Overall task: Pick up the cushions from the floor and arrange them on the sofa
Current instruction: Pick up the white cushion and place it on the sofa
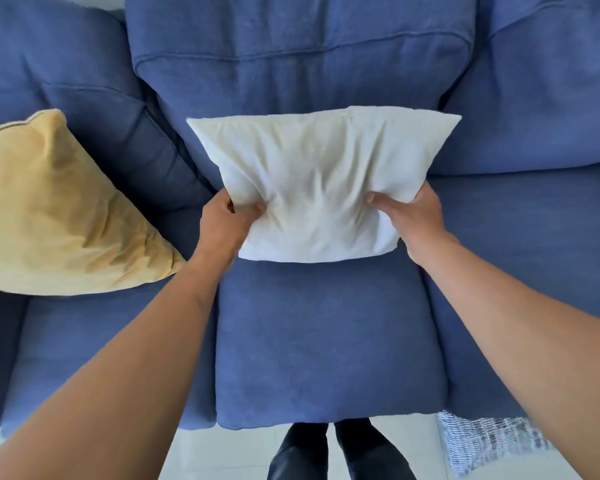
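Observation:
A white cushion (321, 181) leans against the middle back cushion of the blue sofa (326, 341), its lower edge over the middle seat. My left hand (227, 221) grips its lower left edge, fingers bunched in the fabric. My right hand (411, 216) grips its lower right edge. A yellow cushion (59, 213) rests on the left seat, tilted against the left back cushion, apart from both hands.
The sofa has three seat cushions and three back cushions. The right seat (520, 258) is bare. A white-grey fringed rug (482, 445) lies on the pale floor at lower right. My dark trouser legs (329, 452) stand at the sofa's front edge.

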The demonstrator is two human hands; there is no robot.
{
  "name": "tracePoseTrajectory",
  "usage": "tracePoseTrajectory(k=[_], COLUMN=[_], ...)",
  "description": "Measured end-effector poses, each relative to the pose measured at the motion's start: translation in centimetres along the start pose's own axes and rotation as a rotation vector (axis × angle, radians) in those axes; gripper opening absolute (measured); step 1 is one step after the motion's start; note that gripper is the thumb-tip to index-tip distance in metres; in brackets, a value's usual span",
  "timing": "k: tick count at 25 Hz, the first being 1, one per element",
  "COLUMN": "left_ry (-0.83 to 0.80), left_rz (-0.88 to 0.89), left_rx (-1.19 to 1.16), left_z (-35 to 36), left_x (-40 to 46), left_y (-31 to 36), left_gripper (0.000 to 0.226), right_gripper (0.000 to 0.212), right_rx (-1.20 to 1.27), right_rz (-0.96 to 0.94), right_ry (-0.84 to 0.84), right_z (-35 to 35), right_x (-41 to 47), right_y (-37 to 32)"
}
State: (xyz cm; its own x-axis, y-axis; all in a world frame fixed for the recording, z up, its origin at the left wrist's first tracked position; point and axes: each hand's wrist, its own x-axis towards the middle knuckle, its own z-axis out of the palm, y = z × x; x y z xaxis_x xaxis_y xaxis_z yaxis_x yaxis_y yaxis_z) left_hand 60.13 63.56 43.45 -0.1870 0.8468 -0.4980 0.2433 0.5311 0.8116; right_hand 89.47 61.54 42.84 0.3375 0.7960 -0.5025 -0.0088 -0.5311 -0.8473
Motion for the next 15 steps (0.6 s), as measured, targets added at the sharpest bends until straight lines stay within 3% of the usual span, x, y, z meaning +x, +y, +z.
tracePoseTrajectory(k=[5, 10, 15], left_ry=[-0.003, 0.046, 0.038], left_rz=[-0.137, -0.118, -0.256], left_rx=[0.119, 0.03, 0.055], left_z=[1.1, 1.2, 1.6], left_x=[3.2, 4.2, 4.3], left_y=[-1.9, -0.4, -0.2], left_gripper=[0.052, 0.036, 0.029], right_gripper=[0.058, 0.044, 0.052], right_rx=[-0.133, -0.04, -0.159], right_rz=[0.104, 0.081, 0.154], right_ry=[-0.046, 0.02, -0.055], right_z=[2.0, 2.5, 2.3], right_x=[4.2, 5.4, 5.0], right_y=[1.3, 0.1, 0.8])
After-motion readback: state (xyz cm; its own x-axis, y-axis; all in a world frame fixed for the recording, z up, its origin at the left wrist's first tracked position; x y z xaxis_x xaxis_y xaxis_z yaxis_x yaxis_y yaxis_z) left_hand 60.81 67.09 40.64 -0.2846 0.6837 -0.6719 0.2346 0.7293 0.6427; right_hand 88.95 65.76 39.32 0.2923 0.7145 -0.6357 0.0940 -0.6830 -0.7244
